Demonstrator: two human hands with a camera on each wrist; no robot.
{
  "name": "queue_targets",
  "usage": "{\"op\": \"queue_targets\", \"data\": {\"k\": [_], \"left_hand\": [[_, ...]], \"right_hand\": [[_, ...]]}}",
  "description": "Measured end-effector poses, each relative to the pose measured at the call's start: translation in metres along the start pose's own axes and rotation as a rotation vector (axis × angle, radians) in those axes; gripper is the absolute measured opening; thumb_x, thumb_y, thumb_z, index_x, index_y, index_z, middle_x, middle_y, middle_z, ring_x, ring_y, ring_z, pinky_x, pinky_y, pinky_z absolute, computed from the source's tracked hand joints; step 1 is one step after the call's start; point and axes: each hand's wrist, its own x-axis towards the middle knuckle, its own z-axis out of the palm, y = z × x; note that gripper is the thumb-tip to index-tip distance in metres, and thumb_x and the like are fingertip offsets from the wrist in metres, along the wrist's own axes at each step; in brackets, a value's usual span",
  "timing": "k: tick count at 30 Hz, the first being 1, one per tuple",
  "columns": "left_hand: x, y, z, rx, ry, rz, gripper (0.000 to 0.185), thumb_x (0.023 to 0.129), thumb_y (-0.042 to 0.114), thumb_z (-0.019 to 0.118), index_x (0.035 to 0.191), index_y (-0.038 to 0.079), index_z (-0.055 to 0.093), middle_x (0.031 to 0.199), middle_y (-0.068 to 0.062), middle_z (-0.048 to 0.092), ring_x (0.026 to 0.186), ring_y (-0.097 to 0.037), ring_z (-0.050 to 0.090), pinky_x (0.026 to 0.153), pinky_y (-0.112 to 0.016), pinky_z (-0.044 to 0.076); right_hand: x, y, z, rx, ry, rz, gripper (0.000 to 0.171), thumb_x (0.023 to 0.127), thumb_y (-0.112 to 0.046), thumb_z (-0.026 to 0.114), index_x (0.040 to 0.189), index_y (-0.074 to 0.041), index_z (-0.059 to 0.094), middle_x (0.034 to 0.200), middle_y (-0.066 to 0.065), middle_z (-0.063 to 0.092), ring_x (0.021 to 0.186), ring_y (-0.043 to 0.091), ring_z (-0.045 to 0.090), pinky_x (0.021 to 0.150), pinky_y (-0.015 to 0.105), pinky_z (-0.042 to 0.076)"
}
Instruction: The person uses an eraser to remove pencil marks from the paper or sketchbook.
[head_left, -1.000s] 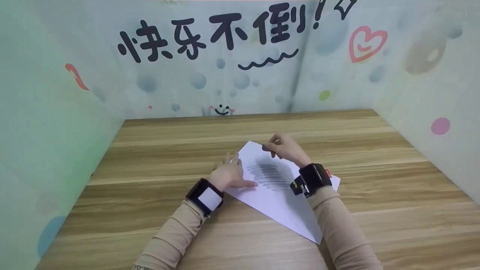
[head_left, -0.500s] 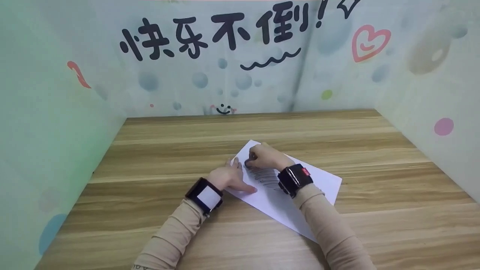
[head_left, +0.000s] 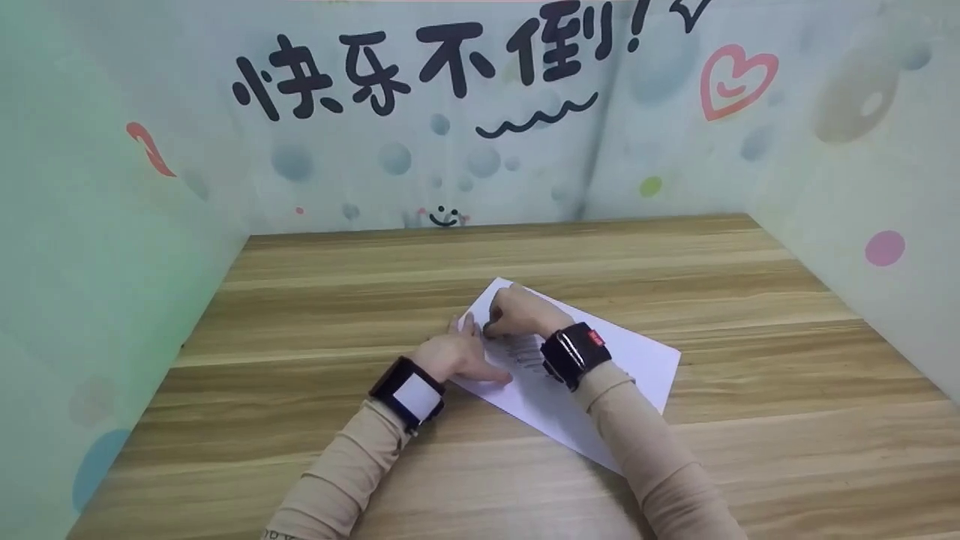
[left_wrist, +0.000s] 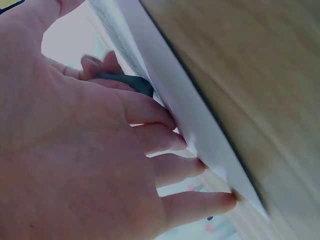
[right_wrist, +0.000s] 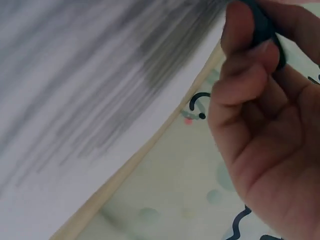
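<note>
A: What was the biggest thing there?

B: The wooden table, walled on three sides by pale painted panels with black lettering, a pink heart and coloured dots. Bare wood ran wide to the left, right and far side of the work; the panels closed off the room beyond the table's edges.

A: And on it?

B: A white sheet of paper, lying flat and turned at an angle, a little nearer than the table's middle. One corner pointed toward the far wall, another toward the person. It carried a patch of grey pencil-like strokes; the right wrist view showed them as close parallel streaks, blurred, running up to the paper's left edge.

A: The hands?

B: The left hand lay on the sheet's left edge, fingers straight and spread, tips pressing the paper's border down onto the wood. The right hand sat just beside it, over the shaded patch near the far corner, its fingers curled and pinching a small dark eraser against the paper.

A: How near were they to each other?

B: Almost touching. In the left wrist view the dark eraser showed just past the left hand's thumb side. Both wrists wore black bands, and both sleeves were beige.
</note>
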Motion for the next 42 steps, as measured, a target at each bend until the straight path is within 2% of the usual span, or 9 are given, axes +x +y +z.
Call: {"op": "queue_targets", "data": {"k": [4,9,13,19,27,31,37,42], "left_hand": [[0.0002,0.0013,0.0016,0.008,-0.006,-0.003,0.106,0.08,0.063,0.054,0.152,-0.001,0.008,0.161,-0.015,-0.002,0.149,-0.033,-0.002,0.115,-0.063,0.017],[0.0,0.0025,0.0027,0.032,0.001,-0.008,0.104,0.081,0.062,0.053,0.151,-0.002,0.011,0.161,-0.017,0.0,0.149,-0.034,0.001,0.112,-0.066,0.019],[0.0001,0.0035,0.0039,0.054,0.007,-0.007,0.102,0.082,0.061,0.051,0.15,-0.003,0.012,0.161,-0.019,0.002,0.149,-0.036,0.003,0.113,-0.064,0.022],[0.0005,0.0051,0.0028,0.099,-0.029,0.008,0.101,0.084,0.06,0.049,0.15,-0.006,0.011,0.16,-0.022,0.001,0.148,-0.037,0.001,0.117,-0.056,0.02],[-0.0002,0.0054,-0.0025,0.132,-0.046,0.034,0.099,0.085,0.059,0.047,0.149,-0.008,0.012,0.159,-0.025,0.005,0.148,-0.037,0.0,0.122,-0.044,0.01],[0.0,0.0062,-0.0022,0.122,-0.041,0.019,0.099,0.085,0.059,0.049,0.149,-0.007,0.013,0.159,-0.024,0.003,0.148,-0.038,0.001,0.122,-0.045,0.014],[-0.0017,0.0057,-0.0023,0.12,-0.033,0.03,0.098,0.085,0.058,0.049,0.149,-0.008,0.014,0.159,-0.025,0.005,0.148,-0.039,0.002,0.122,-0.044,0.01],[-0.004,0.0058,-0.0021,0.111,-0.026,0.025,0.099,0.084,0.058,0.051,0.149,-0.007,0.015,0.159,-0.023,0.004,0.148,-0.039,0.004,0.122,-0.044,0.015]], "right_hand": [[0.0004,-0.0014,0.001,-0.004,0.017,0.022,0.012,0.074,-0.008,0.066,0.063,-0.002,0.065,0.053,-0.006,0.043,0.056,0.011,0.039,0.049,0.021,0.029],[0.0012,-0.0058,0.0014,0.007,-0.024,0.013,0.012,0.075,-0.009,0.066,0.066,-0.001,0.068,0.053,-0.008,0.043,0.05,0.008,0.038,0.046,0.018,0.029],[0.0024,-0.0086,0.0017,-0.02,-0.018,0.032,0.013,0.075,-0.008,0.064,0.063,-0.003,0.064,0.054,-0.006,0.042,0.051,0.01,0.038,0.046,0.02,0.028],[0.0029,-0.0061,0.0011,-0.027,-0.023,0.02,0.019,0.076,-0.007,0.062,0.058,-0.008,0.057,0.053,-0.007,0.039,0.05,0.009,0.036,0.046,0.02,0.027],[0.0031,-0.0025,-0.0008,0.015,-0.013,0.017,0.023,0.077,-0.008,0.063,0.056,-0.009,0.056,0.05,-0.008,0.038,0.049,0.008,0.035,0.045,0.019,0.027],[0.0019,-0.0015,-0.0014,0.01,0.006,0.023,0.023,0.078,-0.009,0.065,0.056,-0.009,0.057,0.05,-0.008,0.039,0.051,0.008,0.036,0.046,0.019,0.027],[0.0009,-0.005,-0.002,-0.004,0.003,0.039,0.03,0.076,-0.007,0.064,0.051,-0.012,0.049,0.051,-0.007,0.037,0.051,0.009,0.034,0.045,0.02,0.026],[-0.0006,-0.0062,-0.0029,-0.007,-0.012,0.032,0.033,0.074,-0.006,0.063,0.049,-0.015,0.045,0.05,-0.007,0.035,0.05,0.01,0.033,0.046,0.021,0.025]]}}
